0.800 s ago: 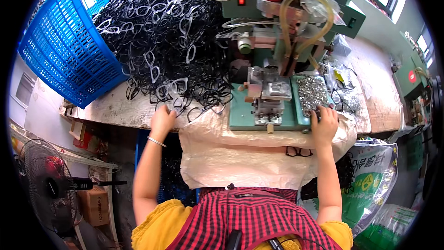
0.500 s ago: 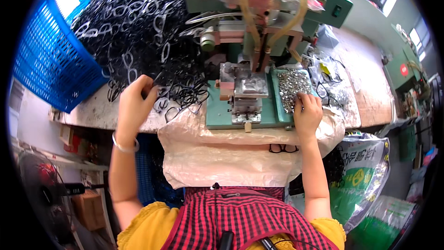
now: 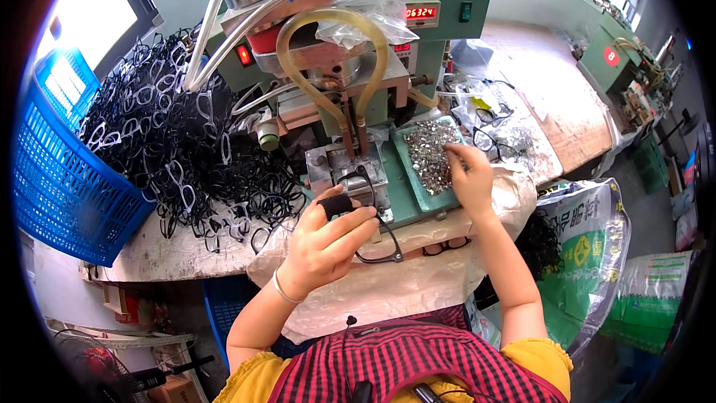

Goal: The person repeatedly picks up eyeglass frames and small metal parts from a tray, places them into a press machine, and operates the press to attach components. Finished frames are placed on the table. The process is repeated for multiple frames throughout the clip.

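My left hand (image 3: 324, 246) grips a black eyeglass frame (image 3: 373, 224) and holds it against the metal block (image 3: 344, 168) of the green press machine (image 3: 358, 67). A black sleeve covers that hand's thumb. My right hand (image 3: 470, 175) rests with pinched fingertips over a green tray (image 3: 418, 186) full of several small silvery metal parts (image 3: 429, 149); whether it holds one is too small to tell. A big heap of black eyeglass frames (image 3: 186, 149) lies to the left of the machine.
A blue plastic basket (image 3: 63, 179) stands at the far left. Clear bags with more frames (image 3: 492, 123) lie right of the tray. A wooden bench (image 3: 552, 97) stretches right, a printed sack (image 3: 589, 246) hangs below it, and a fan (image 3: 97, 366) sits at the floor.
My left hand has left the heap with one black frame and brought it to the machine's block. My right hand stays at the tray of metal parts. The view has come closer.
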Available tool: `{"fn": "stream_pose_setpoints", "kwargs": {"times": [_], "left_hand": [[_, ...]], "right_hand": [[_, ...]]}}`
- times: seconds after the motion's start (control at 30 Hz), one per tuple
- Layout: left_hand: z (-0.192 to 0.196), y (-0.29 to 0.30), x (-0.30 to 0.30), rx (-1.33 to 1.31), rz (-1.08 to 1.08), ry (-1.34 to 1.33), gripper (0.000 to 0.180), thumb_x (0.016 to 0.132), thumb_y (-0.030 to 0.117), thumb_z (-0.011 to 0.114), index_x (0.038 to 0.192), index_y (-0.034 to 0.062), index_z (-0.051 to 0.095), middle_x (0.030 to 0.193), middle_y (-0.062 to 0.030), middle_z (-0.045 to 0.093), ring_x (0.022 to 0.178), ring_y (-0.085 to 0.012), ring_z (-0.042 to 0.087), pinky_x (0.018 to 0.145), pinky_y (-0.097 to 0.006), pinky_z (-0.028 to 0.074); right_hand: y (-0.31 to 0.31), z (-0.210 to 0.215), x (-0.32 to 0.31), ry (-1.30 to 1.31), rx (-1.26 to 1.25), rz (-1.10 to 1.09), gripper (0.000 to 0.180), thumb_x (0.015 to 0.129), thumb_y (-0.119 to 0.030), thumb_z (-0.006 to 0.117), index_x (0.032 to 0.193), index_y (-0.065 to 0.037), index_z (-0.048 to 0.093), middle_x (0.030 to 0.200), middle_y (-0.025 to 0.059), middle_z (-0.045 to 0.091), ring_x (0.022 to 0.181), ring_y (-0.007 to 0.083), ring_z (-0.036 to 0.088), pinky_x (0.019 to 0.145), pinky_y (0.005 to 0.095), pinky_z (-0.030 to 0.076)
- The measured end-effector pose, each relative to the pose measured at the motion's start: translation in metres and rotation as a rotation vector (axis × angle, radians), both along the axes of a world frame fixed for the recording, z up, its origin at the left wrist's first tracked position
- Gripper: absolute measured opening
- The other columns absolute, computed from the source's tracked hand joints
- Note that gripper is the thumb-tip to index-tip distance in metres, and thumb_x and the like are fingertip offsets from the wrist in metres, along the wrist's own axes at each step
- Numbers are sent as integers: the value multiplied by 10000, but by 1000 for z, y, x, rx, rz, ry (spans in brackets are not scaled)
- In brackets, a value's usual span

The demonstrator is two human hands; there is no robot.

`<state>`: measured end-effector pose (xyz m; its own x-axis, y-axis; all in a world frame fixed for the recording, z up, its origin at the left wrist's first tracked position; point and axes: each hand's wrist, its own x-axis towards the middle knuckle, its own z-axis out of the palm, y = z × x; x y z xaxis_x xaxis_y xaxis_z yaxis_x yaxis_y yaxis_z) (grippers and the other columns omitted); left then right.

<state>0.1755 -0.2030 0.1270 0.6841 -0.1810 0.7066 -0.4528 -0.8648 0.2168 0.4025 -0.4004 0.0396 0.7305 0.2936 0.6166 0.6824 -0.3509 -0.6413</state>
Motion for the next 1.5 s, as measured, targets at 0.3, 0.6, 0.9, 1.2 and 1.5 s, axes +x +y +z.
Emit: {"fn": "stream_pose_setpoints", "kwargs": {"times": [0.3,0.6,0.9,1.2,1.5], "left_hand": [[1,12,0,-53,-53,77,442,657,-3,653,1084,95,708,1119,-25,694,962,-259,641,1039,-496,487],[-49,-18,-44,-287,195,-150,364,805,32,714,1164,76,674,1285,-104,666,1209,-327,628,1122,-503,411],[-3,136,-172,-58,1075,115,302,829,-17,672,1117,73,680,1245,-157,648,1174,-359,582,1062,-434,376],[-118,211,-112,50,1145,54,210,721,7,704,912,95,705,1389,-156,595,1192,-384,558,981,-438,412],[-98,135,-111,-1397,502,-245,271,1003,165,514,1149,-30,633,1053,-154,684,829,-181,642,768,-306,534]], "right_hand": [[26,-7,-8,-159,-168,74,90,781,-97,753,868,-80,735,1032,101,677,994,306,635,769,425,511],[53,4,20,-293,-206,159,112,794,24,649,902,-6,655,914,150,658,900,359,630,787,422,501],[21,-9,-11,194,-32,116,169,863,-20,708,1030,-1,728,971,117,726,903,224,686,852,320,517],[43,-7,-26,-6,25,70,136,809,2,716,943,-23,713,900,123,699,864,291,666,799,362,508],[-46,-3,-60,268,102,-39,132,834,16,707,965,2,717,928,102,706,884,224,669,818,331,503]]}}
